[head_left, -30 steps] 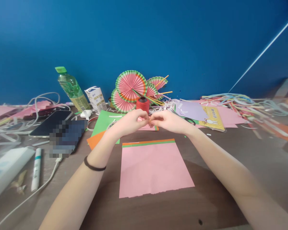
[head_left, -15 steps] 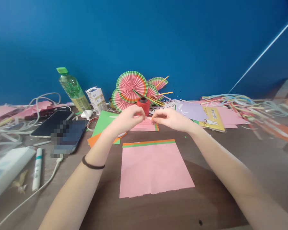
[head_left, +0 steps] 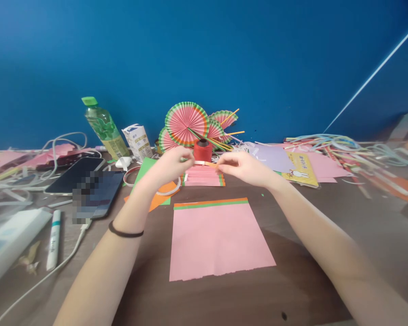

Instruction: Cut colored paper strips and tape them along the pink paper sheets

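Note:
My left hand [head_left: 172,166] and my right hand [head_left: 240,167] are raised over the far middle of the table, fingertips pinched. Between them stretches a narrow orange-and-white strip [head_left: 201,163], one end in each pinch. Under it lie pleated pink papers [head_left: 204,178] with green and orange edges. Just behind stands a red spool [head_left: 203,151]. Nearer to me a pink sheet [head_left: 221,242] lies flat, with a green and an orange band along its far edge and a ragged near edge.
Pink-and-green paper fans [head_left: 187,124] lean at the blue wall. On the left are a green-capped bottle [head_left: 105,129], a small carton [head_left: 138,141], phones [head_left: 100,194], a marker [head_left: 53,240] and cables. A yellow packet [head_left: 301,170] and paper strips [head_left: 340,145] lie right.
My left hand has shifted left and slightly up, widening the gap between my hands. More of the strip and of the pleated papers now shows. My right hand has barely moved.

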Demonstrator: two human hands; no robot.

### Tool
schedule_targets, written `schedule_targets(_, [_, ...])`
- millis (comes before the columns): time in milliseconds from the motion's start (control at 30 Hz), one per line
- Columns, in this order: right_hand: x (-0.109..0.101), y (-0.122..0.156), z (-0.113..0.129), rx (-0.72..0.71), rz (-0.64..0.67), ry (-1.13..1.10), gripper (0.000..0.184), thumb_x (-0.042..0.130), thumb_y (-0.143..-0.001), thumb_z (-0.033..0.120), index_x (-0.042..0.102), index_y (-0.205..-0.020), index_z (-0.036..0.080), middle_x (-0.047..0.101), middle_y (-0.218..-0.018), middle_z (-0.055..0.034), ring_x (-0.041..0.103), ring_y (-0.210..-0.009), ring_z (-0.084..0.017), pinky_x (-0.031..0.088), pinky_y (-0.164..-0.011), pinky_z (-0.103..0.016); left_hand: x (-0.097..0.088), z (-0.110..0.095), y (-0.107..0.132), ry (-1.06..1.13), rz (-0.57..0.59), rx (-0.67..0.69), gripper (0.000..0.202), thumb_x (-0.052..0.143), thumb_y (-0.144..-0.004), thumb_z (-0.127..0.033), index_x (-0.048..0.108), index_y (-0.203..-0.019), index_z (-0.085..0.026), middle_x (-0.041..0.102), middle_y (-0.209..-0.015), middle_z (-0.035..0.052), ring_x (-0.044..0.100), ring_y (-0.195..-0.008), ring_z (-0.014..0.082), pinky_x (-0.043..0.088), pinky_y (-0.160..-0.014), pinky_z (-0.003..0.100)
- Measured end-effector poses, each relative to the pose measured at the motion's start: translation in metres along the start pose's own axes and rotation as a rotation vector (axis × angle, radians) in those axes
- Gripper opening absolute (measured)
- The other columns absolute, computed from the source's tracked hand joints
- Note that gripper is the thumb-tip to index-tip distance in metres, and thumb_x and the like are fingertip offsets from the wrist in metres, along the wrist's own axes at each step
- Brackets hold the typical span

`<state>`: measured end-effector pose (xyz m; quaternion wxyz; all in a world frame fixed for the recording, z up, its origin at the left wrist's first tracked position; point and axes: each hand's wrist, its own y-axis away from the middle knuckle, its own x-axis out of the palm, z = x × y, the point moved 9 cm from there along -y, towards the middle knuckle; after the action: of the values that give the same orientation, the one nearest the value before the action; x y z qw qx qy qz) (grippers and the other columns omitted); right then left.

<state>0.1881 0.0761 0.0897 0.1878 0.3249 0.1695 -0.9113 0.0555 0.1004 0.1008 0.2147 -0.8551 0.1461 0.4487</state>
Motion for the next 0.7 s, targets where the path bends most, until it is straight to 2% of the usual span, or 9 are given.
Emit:
schedule_targets(100, [-0.005, -0.001, -0.004, 0.016, -0.028, 0.003, 0.016, 0.049, -0.077, 0.029, 0.059, -0.073, 0.018, 0.065, -0.080, -0.0027, 0.059, -0.076, -0.016, 0.043, -0.072, -0.030, -0.022, 0.033, 0.001, -0.228, -0.101, -0.146, 0.017, 0.044, -0.072, -0.027, 0.050, -0.059, -0.019, 0.055, -0.068, 0.0039, 0.049, -0.065, 0.0180, 0.032, -0.057, 0.027])
schedule_targets(200, [-0.006, -0.001, -0.005, 0.020, -0.035, -0.003, 0.015, 0.049, -0.077, 0.030, 0.059, -0.073, 0.018, 0.065, -0.080, -0.0032, 0.059, -0.077, -0.016, 0.044, -0.073, -0.030, -0.036, 0.060, 0.007, -0.397, -0.163, -0.255, 0.015, 0.043, -0.072, -0.025, 0.052, -0.061, -0.019, 0.059, -0.074, 0.0073, 0.051, -0.068, 0.0212, 0.032, -0.058, 0.029])
schedule_targets(300, [-0.005, -0.001, -0.004, 0.015, -0.038, -0.018, 0.015, 0.050, -0.077, 0.030, 0.060, -0.074, 0.019, 0.066, -0.082, -0.0035, 0.060, -0.079, -0.016, 0.044, -0.075, -0.030, -0.038, 0.087, 0.015, -0.519, -0.164, -0.400, 0.017, 0.041, -0.074, -0.026, 0.056, -0.071, -0.019, 0.062, -0.082, 0.0107, 0.055, -0.074, 0.0255, 0.034, -0.060, 0.031])
schedule_targets(400, [-0.005, -0.001, -0.003, -0.001, -0.040, -0.030, 0.016, 0.050, -0.078, 0.030, 0.061, -0.075, 0.018, 0.067, -0.084, -0.0034, 0.061, -0.081, -0.016, 0.044, -0.077, -0.030, -0.034, 0.108, 0.022, -0.536, -0.143, -0.518, 0.021, 0.040, -0.075, -0.023, 0.060, -0.082, -0.019, 0.065, -0.085, 0.0118, 0.058, -0.077, 0.0268, 0.038, -0.061, 0.032])
schedule_targets(533, [-0.005, -0.002, -0.001, -0.031, -0.035, -0.049, 0.017, 0.050, -0.078, 0.031, 0.061, -0.076, 0.018, 0.068, -0.086, -0.0033, 0.061, -0.084, -0.017, 0.045, -0.079, -0.032, -0.032, 0.121, 0.024, -0.459, -0.205, -0.565, 0.032, 0.039, -0.072, -0.012, 0.063, -0.092, -0.016, 0.067, -0.089, 0.0113, 0.060, -0.083, 0.0243, 0.043, -0.069, 0.030])
schedule_targets(700, [-0.003, -0.001, 0.000, -0.046, -0.017, -0.106, 0.015, 0.051, -0.079, 0.029, 0.060, -0.077, 0.018, 0.068, -0.088, -0.0034, 0.062, -0.087, -0.017, 0.045, -0.081, -0.031, -0.030, 0.124, 0.021, -0.352, -0.208, -0.553, 0.035, 0.040, -0.069, -0.011, 0.068, -0.089, -0.013, 0.068, -0.091, 0.0117, 0.060, -0.088, 0.0253, 0.045, -0.077, 0.031])
